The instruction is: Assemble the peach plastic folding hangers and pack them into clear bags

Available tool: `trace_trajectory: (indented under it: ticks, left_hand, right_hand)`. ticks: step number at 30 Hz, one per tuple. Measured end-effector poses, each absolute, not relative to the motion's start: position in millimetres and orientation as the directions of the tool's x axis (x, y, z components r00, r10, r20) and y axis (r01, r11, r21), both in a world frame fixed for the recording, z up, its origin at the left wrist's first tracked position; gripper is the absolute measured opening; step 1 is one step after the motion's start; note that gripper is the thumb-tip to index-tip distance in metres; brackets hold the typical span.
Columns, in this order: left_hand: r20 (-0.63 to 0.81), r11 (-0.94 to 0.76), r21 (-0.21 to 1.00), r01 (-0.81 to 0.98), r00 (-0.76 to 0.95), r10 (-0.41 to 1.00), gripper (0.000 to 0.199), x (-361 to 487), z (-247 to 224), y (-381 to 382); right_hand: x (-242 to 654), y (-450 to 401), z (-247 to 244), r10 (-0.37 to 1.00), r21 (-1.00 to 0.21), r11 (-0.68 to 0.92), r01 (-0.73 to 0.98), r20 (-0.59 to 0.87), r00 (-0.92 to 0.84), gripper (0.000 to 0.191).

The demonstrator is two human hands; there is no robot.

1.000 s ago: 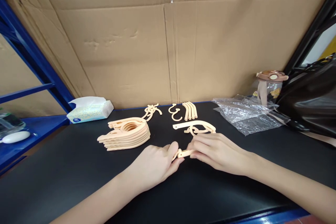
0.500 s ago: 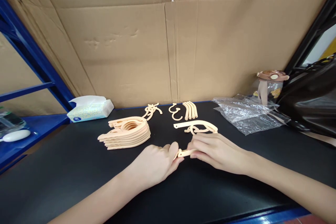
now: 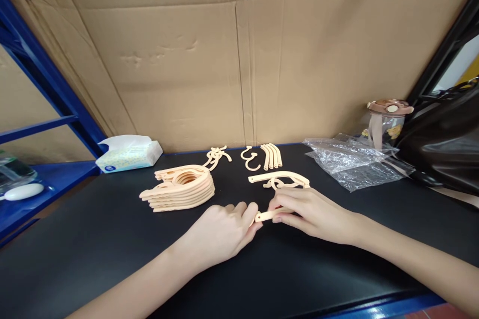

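In the head view my right hand pinches a peach plastic hanger arm with a small hole at its visible end. My left hand is closed, thumb and fingers pressed on a peach hanger piece that meets this end. Most of that piece is hidden by the fingers, so its shape cannot be told. Just behind my right hand lies another curved hanger arm, with a hook beside it. To the left of my hands stands a stack of folded hangers.
Loose hooks, two separate hooks and several hanger arms lie along the back of the black table. A tissue pack sits at the back left. Clear plastic bags and a bottle are at the right.
The hanger arm in my right hand has turned and shifted slightly right at its end. My left hand keeps its grip nearly in place.
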State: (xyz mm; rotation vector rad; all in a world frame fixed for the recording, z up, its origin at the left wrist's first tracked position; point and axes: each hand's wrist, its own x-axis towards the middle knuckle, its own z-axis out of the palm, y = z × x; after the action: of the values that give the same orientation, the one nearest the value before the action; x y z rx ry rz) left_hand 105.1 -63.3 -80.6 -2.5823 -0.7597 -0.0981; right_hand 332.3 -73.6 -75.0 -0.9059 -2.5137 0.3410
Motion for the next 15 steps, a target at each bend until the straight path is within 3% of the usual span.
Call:
trace_trajectory:
  ticks: [10,15]
  left_hand:
    - [0.239,-0.786,-0.340,0.516,0.856,0.458,0.016,103.6,-75.1,-65.2]
    - [0.198,-0.819,-0.158,0.551,0.831,0.521,0.017,104.4,-75.6,-64.0]
  right_hand:
    - [332.7,-73.8,-74.4,0.650,-0.421,0.747,0.514,0.301,-0.698,0.011]
    - [332.4,-72.6,-74.2,0.651,-0.409,0.747,0.524,0.296,-0.699,0.012]
